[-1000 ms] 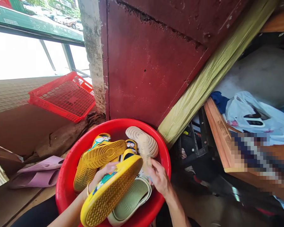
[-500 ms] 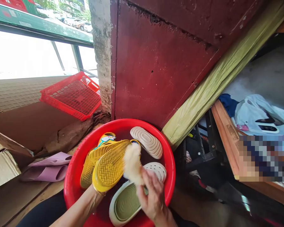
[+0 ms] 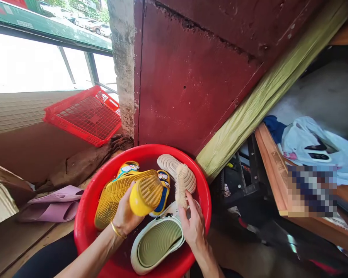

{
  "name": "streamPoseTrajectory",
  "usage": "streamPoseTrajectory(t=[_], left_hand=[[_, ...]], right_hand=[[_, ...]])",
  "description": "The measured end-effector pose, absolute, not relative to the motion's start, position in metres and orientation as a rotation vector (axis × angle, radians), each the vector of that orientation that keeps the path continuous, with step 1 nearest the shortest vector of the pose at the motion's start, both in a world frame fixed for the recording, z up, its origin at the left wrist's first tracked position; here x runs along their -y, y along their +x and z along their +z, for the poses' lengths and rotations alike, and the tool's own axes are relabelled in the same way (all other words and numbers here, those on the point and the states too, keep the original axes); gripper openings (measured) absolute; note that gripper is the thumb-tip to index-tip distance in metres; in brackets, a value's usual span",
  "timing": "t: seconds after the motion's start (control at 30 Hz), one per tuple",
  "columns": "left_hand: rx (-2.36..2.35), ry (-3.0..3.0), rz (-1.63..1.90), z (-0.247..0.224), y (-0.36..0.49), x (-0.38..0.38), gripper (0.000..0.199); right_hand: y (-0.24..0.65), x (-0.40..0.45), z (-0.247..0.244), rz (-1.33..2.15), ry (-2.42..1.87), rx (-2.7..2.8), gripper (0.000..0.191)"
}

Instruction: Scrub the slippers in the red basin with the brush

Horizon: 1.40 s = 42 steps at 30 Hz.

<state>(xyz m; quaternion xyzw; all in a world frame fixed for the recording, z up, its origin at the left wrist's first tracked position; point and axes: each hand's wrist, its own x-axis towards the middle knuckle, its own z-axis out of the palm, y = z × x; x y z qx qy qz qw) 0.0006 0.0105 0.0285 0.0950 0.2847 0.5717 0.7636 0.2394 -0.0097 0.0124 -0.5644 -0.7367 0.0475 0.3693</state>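
Note:
My left hand (image 3: 127, 212) grips a yellow shoe (image 3: 148, 196), its ribbed sole facing up and one rounded end towards me. In my right hand (image 3: 195, 224) is a scrub brush (image 3: 182, 186) with pale bristles, held apart from the shoe. Both are above a red basin (image 3: 86, 210). Inside it lie yellow slippers (image 3: 107, 204) on the left and a blue-and-yellow slipper (image 3: 162, 197) behind the held shoe. A white clog with a green insole (image 3: 158, 243) sits at the front. Behind the brush, a beige shoe (image 3: 168, 164) rests sole up.
Purple slippers (image 3: 56, 204) lie left of the basin, near cardboard (image 3: 31, 154). A red plastic crate (image 3: 87, 116) leans behind them. A dark red panel (image 3: 188, 85) stands directly behind the basin. To the right is a wooden bench (image 3: 275, 166) with plastic bags (image 3: 304, 143) on it.
The yellow shoe has turned and tipped, so its end now points towards me and my left hand shows around it. The brush has moved right, away from the sole, and is now held upright.

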Motion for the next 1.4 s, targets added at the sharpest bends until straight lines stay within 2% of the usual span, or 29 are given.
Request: streamPoseTrajectory(t=[0.13,0.3,0.43,0.67,0.87,1.03,1.2,1.4], left_hand=[[-0.598,0.151,1.229,0.032,0.008,-0.014,0.031],[-0.590,0.294,1.259,0.030,0.014,-0.006,0.045],[-0.533,0.426,1.248,0.028,0.018,-0.004,0.048],[-0.624,0.549,1.147,0.026,0.023,0.001,0.028],[-0.702,0.655,1.157,0.022,0.027,0.004,0.021],[-1.068,1.288,1.129,0.015,0.017,-0.003,0.022],[-1.465,1.929,1.135,0.003,0.005,-0.006,0.030],[-1.374,2.130,1.009,0.007,0.005,-0.011,0.031]], right_hand=[[0.231,0.021,0.023,0.090,-1.437,1.836,0.052],[0.219,0.035,0.036,-0.105,-1.308,1.837,0.054],[0.217,0.028,0.036,-0.047,-1.343,2.013,0.049],[0.210,0.026,0.031,-0.118,-1.396,2.099,0.050],[0.209,0.023,0.024,-0.175,-1.379,2.310,0.052],[0.250,-0.002,0.014,-0.162,-1.586,2.096,0.048],[0.264,-0.001,0.001,-0.027,-1.592,2.076,0.048],[0.251,0.003,0.016,0.011,-1.384,2.076,0.048]])
